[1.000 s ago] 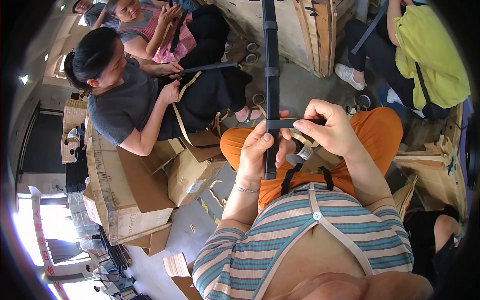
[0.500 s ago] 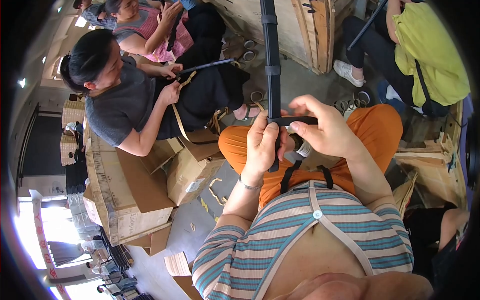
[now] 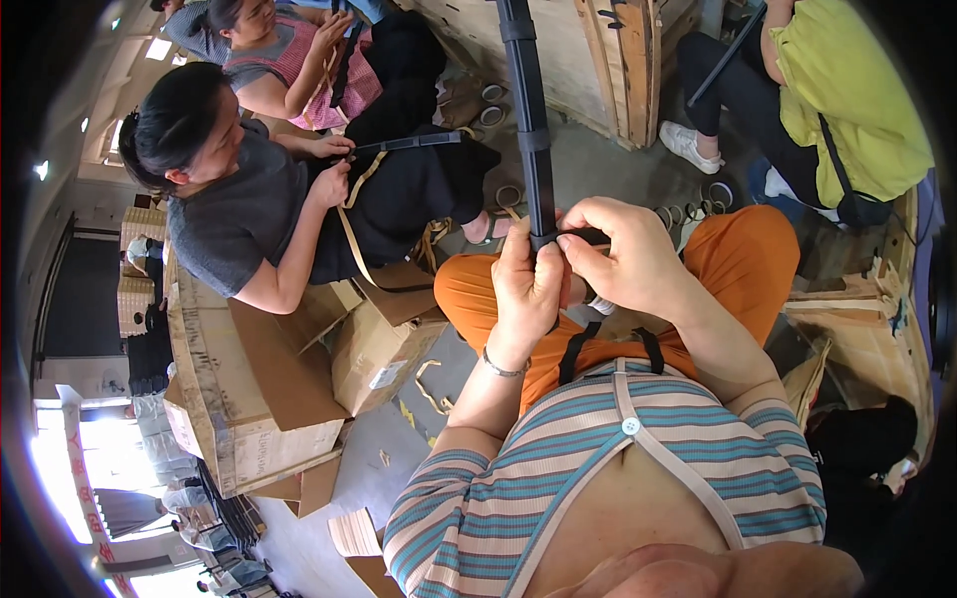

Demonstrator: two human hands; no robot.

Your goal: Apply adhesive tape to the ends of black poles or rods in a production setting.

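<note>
A long black bar [image 3: 528, 105], flat and ribbed, with dark bands around it at intervals, rises away from me above my lap. My left hand [image 3: 526, 291] is closed around its near end. From the bar at that spot a strip of black tape [image 3: 588, 237] runs sideways to the right. My right hand [image 3: 630, 257] pinches this tape between thumb and forefinger, close beside the bar. The bar's lowest end is mostly hidden behind my left hand.
Left of me a seated person [image 3: 244, 199] handles a similar dark bar and tan strip. Tape rolls [image 3: 508, 195] lie on the floor ahead. An open cardboard box [image 3: 384, 349] stands at left, a wooden crate [image 3: 638, 80] ahead. Someone in yellow-green [image 3: 847, 110] sits at far right.
My right hand has moved left, closer to the bar, and its fingers have closed in on the tape. The bar's far end has tipped slightly left.
</note>
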